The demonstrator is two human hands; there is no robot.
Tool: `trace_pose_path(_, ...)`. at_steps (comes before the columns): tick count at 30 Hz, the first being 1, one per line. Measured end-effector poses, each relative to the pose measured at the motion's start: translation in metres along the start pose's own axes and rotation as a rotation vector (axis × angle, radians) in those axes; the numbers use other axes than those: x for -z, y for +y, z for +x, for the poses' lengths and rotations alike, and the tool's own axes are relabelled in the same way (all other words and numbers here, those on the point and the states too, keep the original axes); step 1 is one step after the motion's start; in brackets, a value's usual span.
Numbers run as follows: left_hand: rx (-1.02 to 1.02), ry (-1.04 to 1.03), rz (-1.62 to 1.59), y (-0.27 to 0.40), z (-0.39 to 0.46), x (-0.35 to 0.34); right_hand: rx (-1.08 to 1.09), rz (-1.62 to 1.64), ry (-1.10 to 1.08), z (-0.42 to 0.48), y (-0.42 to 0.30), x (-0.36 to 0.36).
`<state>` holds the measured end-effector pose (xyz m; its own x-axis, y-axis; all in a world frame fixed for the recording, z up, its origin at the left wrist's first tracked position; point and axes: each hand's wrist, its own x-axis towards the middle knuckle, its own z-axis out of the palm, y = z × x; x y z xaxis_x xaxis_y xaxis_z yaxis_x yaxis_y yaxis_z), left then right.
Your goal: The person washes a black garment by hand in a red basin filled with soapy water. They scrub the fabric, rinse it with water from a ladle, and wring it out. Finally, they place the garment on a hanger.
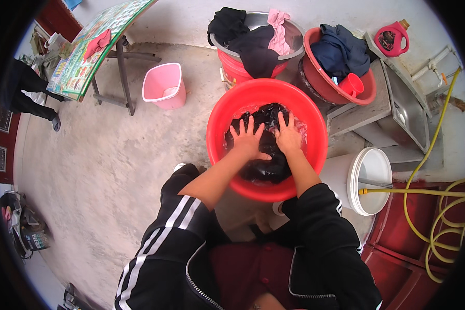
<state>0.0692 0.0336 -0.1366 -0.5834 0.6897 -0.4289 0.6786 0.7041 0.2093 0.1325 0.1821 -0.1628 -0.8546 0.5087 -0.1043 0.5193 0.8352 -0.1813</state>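
A red plastic basin (317,155) stands before me with some water in it. Wet black cloth (269,170) lies bunched in the water. My left hand (248,141) rests palm down on the cloth's left part, fingers spread. On its upper right part lies my right hand (288,133), also palm down with the fingers apart. Neither hand visibly grips a fold. The underside of the cloth is hidden.
Behind are a metal basin (296,33) of black and pink clothes and a reddish tub (368,91) with dark blue clothes. A pink bin (164,85), white bucket (372,182), yellow hose (430,155) and tilted table (97,42) surround me. A person (33,97) stands far left.
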Motion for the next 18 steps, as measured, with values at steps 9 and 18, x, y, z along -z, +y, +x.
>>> trace_pose_path(9,-0.004,-0.006,0.166,-0.001,0.019,-0.019,0.003,-0.309,-0.002,0.006,-0.001,-0.032)
trace_pose_path(18,-0.074,-0.097,0.051,-0.007,0.018,0.000,-0.146,0.270,-0.024,0.006,-0.010,0.033)
